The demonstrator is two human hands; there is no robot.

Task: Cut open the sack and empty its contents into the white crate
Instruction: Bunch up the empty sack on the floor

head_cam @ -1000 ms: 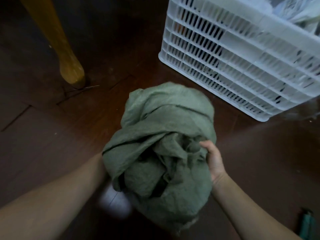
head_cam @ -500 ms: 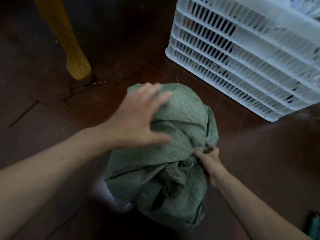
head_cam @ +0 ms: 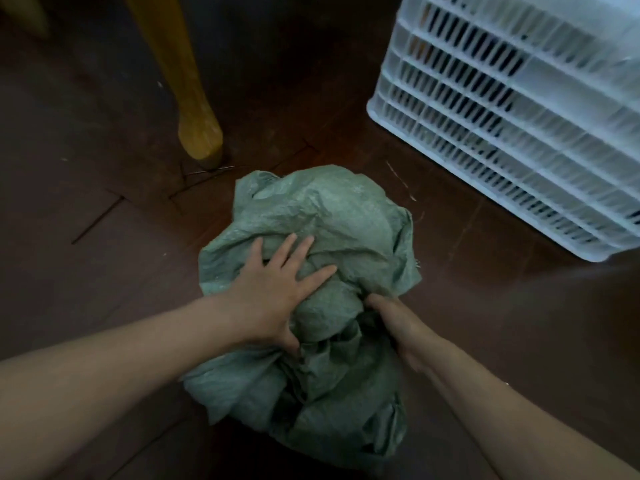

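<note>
A crumpled green woven sack (head_cam: 332, 216) lies bunched on the dark wooden floor in the middle of the view. My left hand (head_cam: 277, 289) lies flat on top of it with fingers spread, pressing the fabric down. My right hand (head_cam: 398, 323) grips a fold at the sack's right side, its fingertips buried in the fabric. The white slatted crate (head_cam: 519, 109) stands at the upper right, about a hand's width beyond the sack. Only the crate's side wall shows, not its inside.
A yellow wooden furniture leg (head_cam: 187, 98) stands on the floor at the upper left, just beyond the sack. Dark floorboards (head_cam: 86, 202) surround everything. A few thin pale scraps lie between sack and crate.
My left hand came over the top of the sack and settled flat on it, pushing it down onto the floor. My right hand kept its hold on the right side.
</note>
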